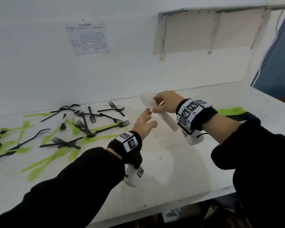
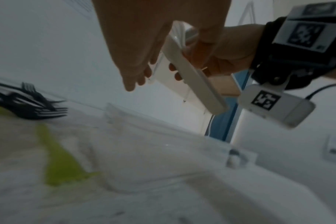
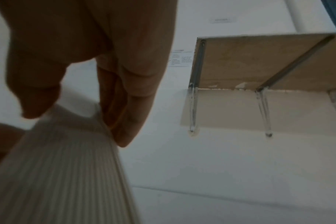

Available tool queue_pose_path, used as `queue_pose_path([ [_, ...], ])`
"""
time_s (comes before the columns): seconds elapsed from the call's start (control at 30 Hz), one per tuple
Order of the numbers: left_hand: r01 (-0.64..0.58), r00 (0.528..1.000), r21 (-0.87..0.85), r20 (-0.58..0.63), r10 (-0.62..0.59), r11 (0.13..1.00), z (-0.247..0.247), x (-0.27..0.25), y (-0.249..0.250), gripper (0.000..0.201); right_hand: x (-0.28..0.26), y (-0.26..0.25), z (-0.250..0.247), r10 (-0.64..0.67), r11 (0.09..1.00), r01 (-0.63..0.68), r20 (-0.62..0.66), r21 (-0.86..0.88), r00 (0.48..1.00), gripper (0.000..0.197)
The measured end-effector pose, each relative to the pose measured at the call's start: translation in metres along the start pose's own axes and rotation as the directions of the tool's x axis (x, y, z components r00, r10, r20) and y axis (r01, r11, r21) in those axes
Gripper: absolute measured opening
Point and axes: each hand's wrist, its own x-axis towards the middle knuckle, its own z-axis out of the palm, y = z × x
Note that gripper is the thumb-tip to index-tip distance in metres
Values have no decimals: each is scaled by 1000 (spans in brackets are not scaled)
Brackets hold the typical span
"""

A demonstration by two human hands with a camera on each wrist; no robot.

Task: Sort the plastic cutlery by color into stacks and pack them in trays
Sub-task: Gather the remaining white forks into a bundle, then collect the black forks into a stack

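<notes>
A: What are the hands doing?

B: The right hand (image 1: 165,102) pinches a stack of white forks (image 1: 156,111) near their necks, held in the air above the white table (image 1: 179,170). The tines point toward eleven o'clock, the handles toward five. The left hand (image 1: 143,124) is relaxed with loose fingers, holding nothing, its fingertips just beside the stack from seven o'clock.

A: And the other cutlery?

B: Black forks (image 1: 89,122) lie scattered over bright green cutlery (image 1: 48,160) at nine o'clock on the table. A clear tray (image 2: 163,144) seems to sit below the hands in the left wrist view, though it is blurred.

A: How would the stack handle?

B: Likely very light, thin and smooth. Nested pieces could slide apart or fan out, and the tines may snap if bent. Squeezing both flat faces at the necks or mid-handle, with the free hand steadying the handle ends, should keep them aligned
</notes>
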Motion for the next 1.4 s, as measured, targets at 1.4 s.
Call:
queue_pose_path([
  [1.4, 237, 931, 357, 182, -316, 903, -40, 44, -62, 130, 75, 61, 64, 68, 541, 510, 640, -668, 765, 55],
])
